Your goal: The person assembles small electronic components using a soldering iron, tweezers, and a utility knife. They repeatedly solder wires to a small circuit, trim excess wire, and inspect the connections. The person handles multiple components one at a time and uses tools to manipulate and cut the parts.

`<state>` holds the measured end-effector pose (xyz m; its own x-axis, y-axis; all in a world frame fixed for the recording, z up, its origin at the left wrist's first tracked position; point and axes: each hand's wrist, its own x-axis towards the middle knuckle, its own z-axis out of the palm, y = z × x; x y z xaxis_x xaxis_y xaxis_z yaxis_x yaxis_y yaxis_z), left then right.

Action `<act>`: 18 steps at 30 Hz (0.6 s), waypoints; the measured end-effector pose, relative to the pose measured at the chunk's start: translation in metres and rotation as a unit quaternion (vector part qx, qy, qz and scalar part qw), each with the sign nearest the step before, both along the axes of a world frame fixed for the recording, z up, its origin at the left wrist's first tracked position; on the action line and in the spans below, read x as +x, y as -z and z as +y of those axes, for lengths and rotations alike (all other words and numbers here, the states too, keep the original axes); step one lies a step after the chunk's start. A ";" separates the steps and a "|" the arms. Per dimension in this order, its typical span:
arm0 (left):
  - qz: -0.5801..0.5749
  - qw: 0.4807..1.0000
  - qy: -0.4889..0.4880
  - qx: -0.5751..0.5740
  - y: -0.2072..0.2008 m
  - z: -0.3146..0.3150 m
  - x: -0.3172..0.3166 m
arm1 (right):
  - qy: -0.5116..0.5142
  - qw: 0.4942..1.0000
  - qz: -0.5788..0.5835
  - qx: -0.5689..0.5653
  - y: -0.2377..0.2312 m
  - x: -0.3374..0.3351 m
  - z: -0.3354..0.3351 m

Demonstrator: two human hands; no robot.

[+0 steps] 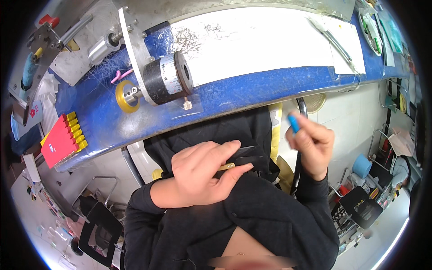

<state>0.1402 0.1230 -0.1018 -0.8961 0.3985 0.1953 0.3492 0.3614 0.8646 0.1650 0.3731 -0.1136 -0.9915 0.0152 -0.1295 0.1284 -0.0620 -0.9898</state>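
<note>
My left hand (202,173) is in front of my lap, its thumb and index finger apart around a small tool. A yellowish part (226,167) of it shows between the fingers, and two narrow dark blade-like tips (245,156) point right. The rest of this tool lies hidden under the hand. Off to the right, my right hand (311,143) is raised with fingers curled in a pinch. A small blue cylinder-shaped piece (293,123) shows at its fingertips. Whether it is held or covers a finger, I cannot tell. The two hands are apart.
Ahead stands a blue-topped table (216,101) with a white sheet (261,42) bearing dark loose strands. A black cylindrical device (164,78) with a yellow wheel (127,96) sits near its edge. A red pad (58,143) lies left; a pen-like tool (337,47) lies right.
</note>
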 end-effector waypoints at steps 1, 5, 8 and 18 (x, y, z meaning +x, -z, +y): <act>0.011 1.000 0.002 0.008 0.000 0.001 0.000 | -0.042 0.999 -0.014 -0.018 -0.002 0.003 0.001; 0.000 1.000 -0.015 0.001 0.000 0.003 0.001 | -0.098 0.984 -0.102 -0.105 -0.005 0.010 0.001; 0.003 1.000 -0.015 -0.004 -0.001 0.001 0.002 | -0.177 0.975 -0.106 -0.087 -0.006 0.007 -0.002; -0.006 1.000 -0.022 -0.003 -0.003 0.001 0.005 | -0.012 0.999 -0.031 0.032 0.000 0.005 0.002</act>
